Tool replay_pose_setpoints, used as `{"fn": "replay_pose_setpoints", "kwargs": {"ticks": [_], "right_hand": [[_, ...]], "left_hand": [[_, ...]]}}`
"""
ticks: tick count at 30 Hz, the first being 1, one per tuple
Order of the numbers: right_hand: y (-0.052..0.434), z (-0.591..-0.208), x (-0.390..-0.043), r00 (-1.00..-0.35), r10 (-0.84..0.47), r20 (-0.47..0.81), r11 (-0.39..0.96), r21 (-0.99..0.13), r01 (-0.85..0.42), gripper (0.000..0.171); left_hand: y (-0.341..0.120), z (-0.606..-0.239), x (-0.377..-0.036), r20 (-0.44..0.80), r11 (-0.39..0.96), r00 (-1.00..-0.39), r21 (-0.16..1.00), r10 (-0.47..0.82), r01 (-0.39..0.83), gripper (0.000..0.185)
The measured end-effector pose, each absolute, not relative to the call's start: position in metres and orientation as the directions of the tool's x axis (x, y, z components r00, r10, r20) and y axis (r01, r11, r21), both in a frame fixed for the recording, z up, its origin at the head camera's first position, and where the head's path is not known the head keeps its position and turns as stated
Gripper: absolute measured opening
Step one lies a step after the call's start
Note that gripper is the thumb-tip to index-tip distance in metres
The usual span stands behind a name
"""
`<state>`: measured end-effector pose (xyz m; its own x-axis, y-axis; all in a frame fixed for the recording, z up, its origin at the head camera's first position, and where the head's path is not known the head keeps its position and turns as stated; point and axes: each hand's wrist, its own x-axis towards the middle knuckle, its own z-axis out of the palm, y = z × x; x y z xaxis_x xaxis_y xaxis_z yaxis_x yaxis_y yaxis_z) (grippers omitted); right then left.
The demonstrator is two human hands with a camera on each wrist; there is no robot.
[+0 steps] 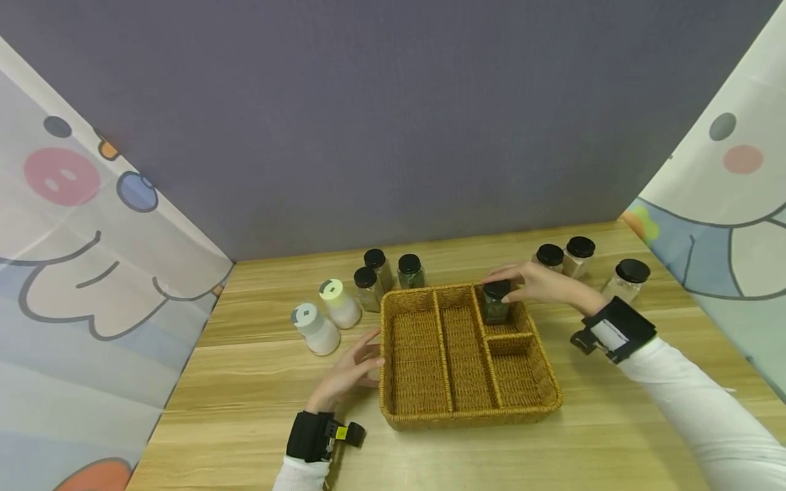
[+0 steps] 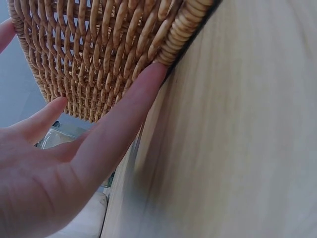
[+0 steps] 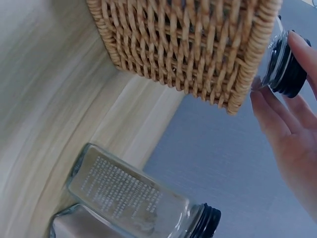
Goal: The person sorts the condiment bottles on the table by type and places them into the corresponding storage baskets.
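Wooden worktop (image 1: 258,382) under both hands. The right hand (image 1: 540,283) grips a dark-lidded jar (image 1: 496,301) by its cap, upright, in the basket's (image 1: 467,416) far right compartment. The left hand (image 1: 346,372), fingers straight, presses the basket's left wall. More jars (image 1: 561,258) stand just behind the right hand.

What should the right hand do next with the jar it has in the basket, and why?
Probably let go and lift clear. The right hand holds the black lid of the jar, which already stands upright in the far right compartment of the basket. The left hand rests against the basket's left wall, steadying it. More jars wait on the table to the right.
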<state>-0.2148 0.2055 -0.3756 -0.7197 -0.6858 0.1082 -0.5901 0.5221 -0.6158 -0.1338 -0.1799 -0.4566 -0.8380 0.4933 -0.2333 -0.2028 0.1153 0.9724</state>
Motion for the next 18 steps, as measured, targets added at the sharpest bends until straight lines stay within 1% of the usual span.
{"fn": "replay_pose_setpoints", "kwargs": {"ticks": [4,8,18], "right_hand": [[0.2063,-0.3764,-0.2134,-0.742,-0.667,0.069,0.535,-0.649,-0.541,0.046],[0.2048,-0.3769,-0.2115,-0.757,-0.651,0.058,0.547,-0.655,-0.521,0.048],[0.2122,-0.3765,-0.2051,-0.814,-0.569,0.116,0.62,-0.589,-0.517,0.049]], "left_hand": [[-0.18,-0.455,-0.1326,-0.226,0.108,-0.843,0.974,0.488,-0.199,0.067],[-0.1803,-0.4552,-0.1326,-0.217,0.103,-0.843,0.976,0.492,-0.191,0.069],[-0.1795,-0.4571,-0.132,-0.237,0.113,-0.847,0.971,0.475,-0.209,0.068]]}}
